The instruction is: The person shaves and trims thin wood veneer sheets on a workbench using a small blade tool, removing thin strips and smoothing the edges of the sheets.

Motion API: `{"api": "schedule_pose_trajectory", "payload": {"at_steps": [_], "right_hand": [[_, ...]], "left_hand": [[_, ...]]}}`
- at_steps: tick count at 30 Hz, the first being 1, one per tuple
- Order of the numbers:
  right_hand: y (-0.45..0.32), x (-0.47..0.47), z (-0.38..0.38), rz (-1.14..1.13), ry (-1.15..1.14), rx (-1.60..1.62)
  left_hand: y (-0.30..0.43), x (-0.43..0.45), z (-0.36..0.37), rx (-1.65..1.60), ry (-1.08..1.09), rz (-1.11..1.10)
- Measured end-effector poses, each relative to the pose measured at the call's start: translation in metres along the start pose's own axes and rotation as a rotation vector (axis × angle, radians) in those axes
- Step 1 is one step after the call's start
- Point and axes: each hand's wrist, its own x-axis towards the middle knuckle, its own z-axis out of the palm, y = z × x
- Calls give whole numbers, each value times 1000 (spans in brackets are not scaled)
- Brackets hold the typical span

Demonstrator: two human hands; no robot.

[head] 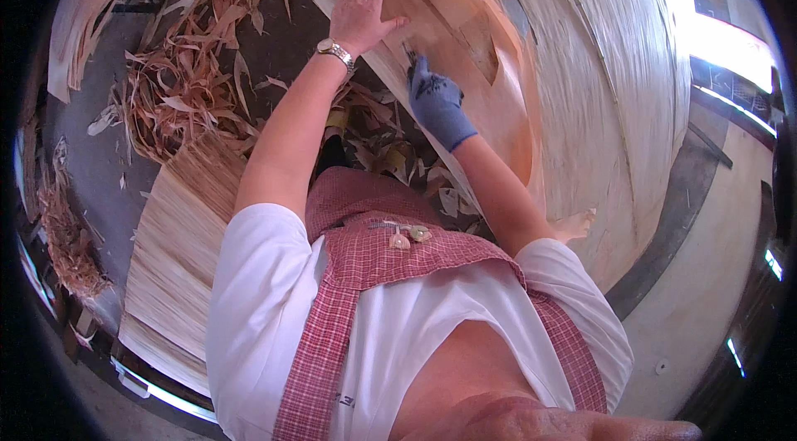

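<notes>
Thin sheets of wood veneer [448, 43] lie in a layered pile in front of me, some with torn, pointed ends. My left hand [361, 15], bare and with a metal wristwatch [335, 51], rests flat on the near left part of the top sheets, fingers spread. To its lower right, my right hand [434, 95] wears a blue-grey knitted glove and is closed around a small dark tool [410, 54], whose tip touches or hovers just over the veneer. Most of that tool is hidden by the fingers, and its exact kind cannot be told.
Heaps of torn veneer strips [187, 86] cover the floor at the left. A stack of pale veneer [180, 242] lies at the lower left, with another [93, 24] at the upper left. A large pale veneer stack [598, 80] stands right of the work.
</notes>
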Motion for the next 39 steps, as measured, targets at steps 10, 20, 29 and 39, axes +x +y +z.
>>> {"api": "schedule_pose_trajectory", "payload": {"at_steps": [10, 20, 29, 39], "right_hand": [[91, -118, 42, -130, -69, -145], [254, -226, 89, -251, -40, -323], [110, -50, -12, -460, 379, 273], [13, 116, -49, -468, 367, -147]], "left_hand": [[-6, 1, 5, 89, -89, 7], [-20, 0, 23, 128, -20, 91], [-7, 5, 4, -29, 85, 53], [-10, 7, -5, -73, 102, 14]]}}
